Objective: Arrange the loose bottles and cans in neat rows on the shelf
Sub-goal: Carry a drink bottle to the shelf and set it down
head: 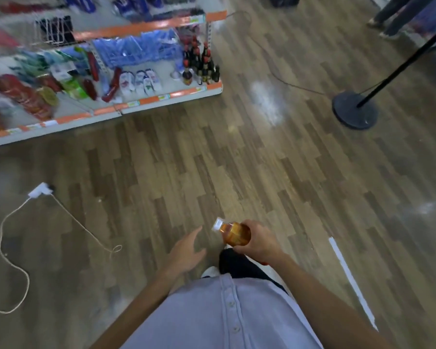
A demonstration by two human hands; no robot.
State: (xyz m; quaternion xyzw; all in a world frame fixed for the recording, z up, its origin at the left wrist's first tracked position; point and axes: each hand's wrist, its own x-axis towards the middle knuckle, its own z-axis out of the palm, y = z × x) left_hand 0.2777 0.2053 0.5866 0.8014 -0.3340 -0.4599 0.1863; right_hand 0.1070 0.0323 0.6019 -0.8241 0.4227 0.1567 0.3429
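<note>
Floor point(212, 159): wood-pattern planks fill most of my view, with glare patches and a white tape strip point(350, 280) at lower right.
Shelf point(166, 98): low store shelf at upper left with an orange and white front edge; much of it is blurred on my feed.
Dark bottles point(202, 66): a cluster with red caps stands upright at the shelf's right end, close to the front corner.
Packets point(23, 94): red, green and blue packs lie loosely along the left part of the shelf; I cannot read any labels.
Bottle point(234, 233): amber with a white cap, held over the floor near my body, tilted with the cap towards the shelf and well apart from it.
Right hand point(258, 241): fingers and thumb are wrapped round the bottle's body.
Left hand point(186, 250): fingers spread and relaxed, holding nothing, just beside the bottle's cap but not touching it.
Shirt point(224, 316): pale, buttoned, at the bottom centre.
Cable point(13, 217): white cord loops over the floor at left from a white plug block point(39, 190).
Stand point(354, 112): round black base with a slanted black pole at right.
</note>
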